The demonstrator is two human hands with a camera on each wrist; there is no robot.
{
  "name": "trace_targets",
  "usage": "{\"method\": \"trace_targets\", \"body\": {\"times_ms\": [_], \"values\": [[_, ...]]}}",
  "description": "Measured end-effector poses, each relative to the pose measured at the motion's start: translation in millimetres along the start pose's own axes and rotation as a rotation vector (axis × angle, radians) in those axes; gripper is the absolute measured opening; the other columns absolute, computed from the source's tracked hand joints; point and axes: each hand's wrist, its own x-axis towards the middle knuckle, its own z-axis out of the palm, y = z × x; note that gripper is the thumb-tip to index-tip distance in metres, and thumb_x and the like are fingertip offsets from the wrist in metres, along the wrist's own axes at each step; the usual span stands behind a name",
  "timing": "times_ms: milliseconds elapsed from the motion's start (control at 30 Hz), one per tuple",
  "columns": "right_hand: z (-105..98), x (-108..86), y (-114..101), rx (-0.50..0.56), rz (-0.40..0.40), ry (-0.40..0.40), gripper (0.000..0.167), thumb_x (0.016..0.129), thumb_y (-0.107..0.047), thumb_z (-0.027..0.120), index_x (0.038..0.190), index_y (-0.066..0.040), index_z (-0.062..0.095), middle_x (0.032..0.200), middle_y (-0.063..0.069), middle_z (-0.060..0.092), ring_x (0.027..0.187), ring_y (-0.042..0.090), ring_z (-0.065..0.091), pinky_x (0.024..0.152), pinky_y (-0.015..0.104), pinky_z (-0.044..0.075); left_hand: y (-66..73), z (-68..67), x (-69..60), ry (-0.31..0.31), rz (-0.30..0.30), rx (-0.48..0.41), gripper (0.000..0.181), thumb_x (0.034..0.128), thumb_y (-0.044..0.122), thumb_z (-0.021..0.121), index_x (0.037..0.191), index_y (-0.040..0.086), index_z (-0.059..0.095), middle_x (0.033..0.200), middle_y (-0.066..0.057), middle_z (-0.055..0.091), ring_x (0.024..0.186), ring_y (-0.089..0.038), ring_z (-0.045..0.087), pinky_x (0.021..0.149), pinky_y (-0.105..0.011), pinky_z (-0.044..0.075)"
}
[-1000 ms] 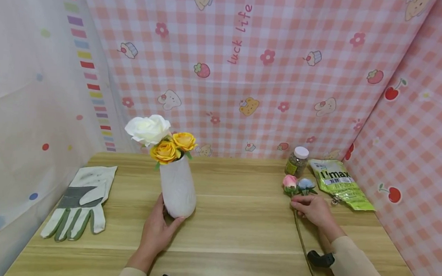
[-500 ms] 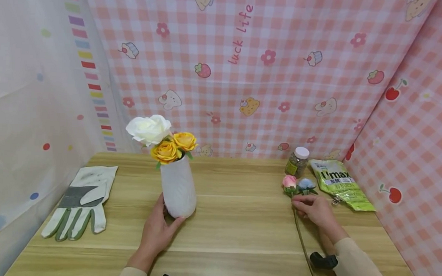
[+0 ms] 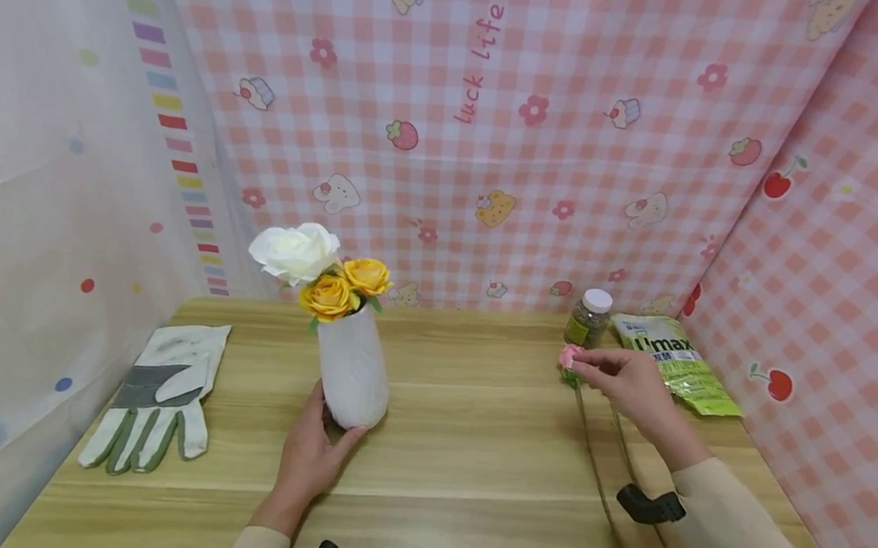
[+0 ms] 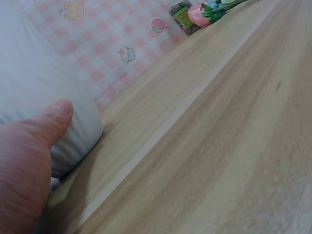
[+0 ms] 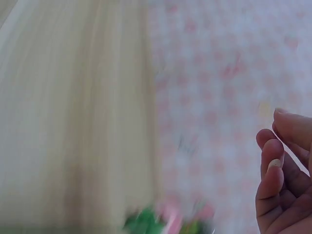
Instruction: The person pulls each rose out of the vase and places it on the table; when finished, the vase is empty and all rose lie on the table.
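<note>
A white vase (image 3: 352, 369) holding one white rose (image 3: 295, 252) and two yellow-orange roses (image 3: 329, 297) leans slightly left. My left hand (image 3: 312, 458) grips its lower part, the thumb lying across the side in the left wrist view. At the right, my right hand (image 3: 637, 400) hovers by a pink rose (image 3: 572, 357) on a long stem. In the right wrist view the right hand's fingers (image 5: 271, 183) are loosely bent with nothing between them. A second stem (image 3: 626, 458) runs beneath that hand, which hides its blue flower in the head view.
A white and grey work glove (image 3: 153, 396) lies at the left. A small jar (image 3: 588, 319) with a white lid stands at the back right, beside a green packet (image 3: 683, 369). Patterned cloth (image 3: 446, 142) rises behind the wooden table (image 3: 466, 466).
My right hand has let go of the stem and risen, now covering the blue flower, with the second stem in sight. My left hand and the vase keep their place.
</note>
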Motion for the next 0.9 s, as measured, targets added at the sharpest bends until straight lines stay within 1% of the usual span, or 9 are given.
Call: {"method": "trace_targets", "body": {"times_ms": [133,233,367,433,533,633,700,800,900], "values": [[24,6.4,-43,0.054,-0.063,-0.051,0.031,0.087,-0.035,0.072,0.105,-0.011,0.075,0.1,0.005,0.071,0.083,0.022,0.064,0.065,0.03,0.053,-1.0,-1.1,-0.1,0.003,-0.009,-0.01,0.095,0.0816,0.036,0.077,0.152,0.006,0.021,0.136,-0.021,0.05,0.118,-0.031,0.055,0.094,-0.047,0.045],[48,9.4,-76,0.094,-0.119,-0.098,0.027,0.086,-0.036,0.072,0.104,-0.016,0.075,0.094,0.001,0.071,0.079,0.023,0.062,0.062,0.034,0.052,-1.3,-1.6,-0.8,0.006,-0.01,-0.019,0.094,0.0809,0.035,0.078,0.151,0.006,0.023,0.135,-0.021,0.05,0.117,-0.031,0.055,0.093,-0.047,0.046],[82,8.7,-119,0.156,-0.237,-0.159,0.02,0.087,-0.031,0.072,0.102,-0.018,0.075,0.093,-0.004,0.071,0.077,0.02,0.063,0.063,0.035,0.053,-1.9,-1.0,-1.2,0.007,-0.006,-0.012,0.094,0.0806,0.036,0.078,0.151,0.006,0.024,0.136,-0.02,0.05,0.117,-0.031,0.055,0.093,-0.047,0.046],[98,7.4,-140,0.182,-0.306,-0.176,0.017,0.087,-0.027,0.072,0.102,-0.018,0.075,0.093,-0.005,0.07,0.077,0.015,0.063,0.065,0.035,0.054,-1.5,-0.7,-0.7,0.004,-0.002,-0.019,0.093,0.0807,0.035,0.078,0.151,0.006,0.024,0.136,-0.02,0.049,0.117,-0.031,0.055,0.093,-0.047,0.046],[116,6.7,-167,0.216,-0.378,-0.185,0.018,0.086,-0.023,0.074,0.103,-0.015,0.074,0.094,-0.004,0.071,0.077,0.01,0.062,0.067,0.033,0.054,-0.6,-0.3,0.4,0.003,0.001,-0.027,0.093,0.0805,0.035,0.078,0.151,0.007,0.024,0.137,-0.019,0.049,0.117,-0.03,0.055,0.094,-0.047,0.046],[129,8.6,-187,0.227,-0.426,-0.188,0.024,0.085,-0.021,0.075,0.107,-0.012,0.073,0.099,-0.001,0.071,0.076,0.008,0.062,0.067,0.031,0.054,0.3,-0.5,1.7,0.005,0.002,-0.029,0.093,0.0799,0.035,0.079,0.151,0.008,0.025,0.136,-0.019,0.049,0.117,-0.029,0.055,0.094,-0.046,0.046],[136,11.8,-198,0.209,-0.45,-0.176,0.027,0.085,-0.022,0.075,0.109,-0.01,0.072,0.102,-0.001,0.071,0.076,0.007,0.061,0.064,0.028,0.053,0.4,-0.7,2.0,0.007,0.001,-0.022,0.094,0.0797,0.035,0.079,0.151,0.008,0.025,0.136,-0.018,0.05,0.117,-0.029,0.055,0.094,-0.046,0.046],[144,16.4,-207,0.163,-0.465,-0.135,0.033,0.084,-0.025,0.076,0.114,-0.01,0.071,0.104,-0.002,0.07,0.076,0.006,0.06,0.058,0.025,0.052,0.1,-0.7,1.8,0.008,0.003,-0.017,0.093,0.0797,0.035,0.079,0.151,0.008,0.025,0.137,-0.018,0.049,0.119,-0.029,0.054,0.094,-0.046,0.046],[151,19.2,-213,0.125,-0.449,-0.089,0.04,0.083,-0.029,0.077,0.118,-0.011,0.069,0.104,-0.005,0.069,0.075,0.004,0.06,0.055,0.022,0.05,0.0,-0.5,1.1,0.006,0.011,-0.011,0.093,0.0803,0.035,0.079,0.151,0.007,0.024,0.138,-0.019,0.047,0.121,-0.03,0.052,0.094,-0.046,0.046]]}}
